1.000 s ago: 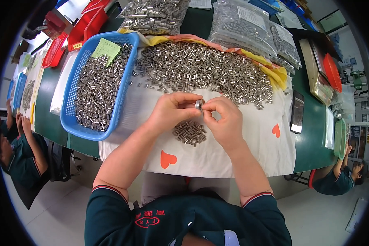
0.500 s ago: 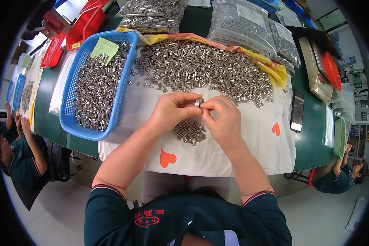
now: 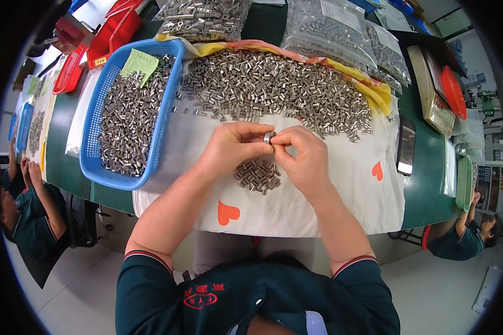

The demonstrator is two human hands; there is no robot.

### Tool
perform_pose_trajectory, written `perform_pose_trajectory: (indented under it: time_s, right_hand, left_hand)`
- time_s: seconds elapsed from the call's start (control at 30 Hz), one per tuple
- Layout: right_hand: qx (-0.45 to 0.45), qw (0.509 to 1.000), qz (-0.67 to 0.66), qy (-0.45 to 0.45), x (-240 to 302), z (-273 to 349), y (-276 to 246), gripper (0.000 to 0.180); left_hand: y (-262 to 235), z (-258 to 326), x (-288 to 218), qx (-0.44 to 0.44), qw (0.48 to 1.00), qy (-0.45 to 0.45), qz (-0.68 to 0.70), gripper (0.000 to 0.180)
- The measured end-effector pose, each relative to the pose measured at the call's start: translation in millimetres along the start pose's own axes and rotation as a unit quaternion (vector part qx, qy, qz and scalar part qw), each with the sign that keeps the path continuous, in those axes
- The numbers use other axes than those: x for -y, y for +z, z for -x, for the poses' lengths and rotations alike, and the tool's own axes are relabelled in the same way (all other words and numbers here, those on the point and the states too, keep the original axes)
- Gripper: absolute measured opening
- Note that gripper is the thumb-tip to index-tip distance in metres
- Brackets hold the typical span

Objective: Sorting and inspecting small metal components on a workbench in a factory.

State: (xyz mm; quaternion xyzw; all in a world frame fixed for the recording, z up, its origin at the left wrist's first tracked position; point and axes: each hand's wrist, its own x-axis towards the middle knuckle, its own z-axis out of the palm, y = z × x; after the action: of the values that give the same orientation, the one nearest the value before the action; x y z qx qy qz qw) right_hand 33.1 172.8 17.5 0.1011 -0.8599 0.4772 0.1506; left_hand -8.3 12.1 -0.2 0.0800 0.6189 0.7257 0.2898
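Between the thumb and fingers of my left hand [image 3: 227,148] is a small shiny metal ring-shaped piece [image 3: 269,137]. My right hand [image 3: 304,161] pinches at the piece's right side with thumb and forefinger; whether a smaller part sits in that pinch is hidden. Just below the hands lies a small pile of short metal cylinders [image 3: 258,176] on a white cloth [image 3: 296,215] printed with orange hearts. Beyond the hands spreads a much larger heap of similar cylinders [image 3: 274,84].
At the left stands a blue perforated basket [image 3: 89,145] full of metal cylinders, with a green note in it. Bags of metal parts [image 3: 324,33] line the back. A phone [image 3: 406,145] lies right of the cloth. Other people sit at both sides.
My hands stay together in nearly the same place over the cloth, still holding the metal piece, which has tilted slightly. The whole view has shifted a little.
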Motion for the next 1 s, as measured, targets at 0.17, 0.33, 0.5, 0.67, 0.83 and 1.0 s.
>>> perform_pose_trajectory:
  time_s: [0.17, 0.33, 0.5, 0.67, 0.83, 1.0]
  right_hand:
    - [0.045, 0.995, -0.066, 0.065, -5, -2, -9, 0.006]
    - [0.128, 0.948, -0.202, 0.212, -20, -4, -18, 0.007]
    - [0.165, 0.943, -0.191, 0.216, -21, -9, -24, 0.006]
    - [0.014, 0.977, -0.064, 0.201, -42, -15, -25, 0.006]
    - [-0.026, 0.961, 0.274, 0.006, -41, -23, 0, 0.009]
    - [0.006, 0.954, 0.300, -0.019, -40, -18, -1, 0.006]
  left_hand:
    - [-7, -4, 7, 0.011, 1.000, 0.002, -0.026, 0.036]
    - [1, -2, 6, 0.038, 0.999, -0.002, -0.023, 0.036]
    - [2, 2, 6, 0.076, 0.997, 0.008, -0.004, 0.036]
    - [5, 6, -3, 0.096, 0.973, 0.026, -0.208, 0.035]
    - [1, 6, -4, 0.166, 0.959, 0.061, -0.220, 0.034]
    - [2, 3, 0, 0.134, 0.981, 0.014, -0.140, 0.032]
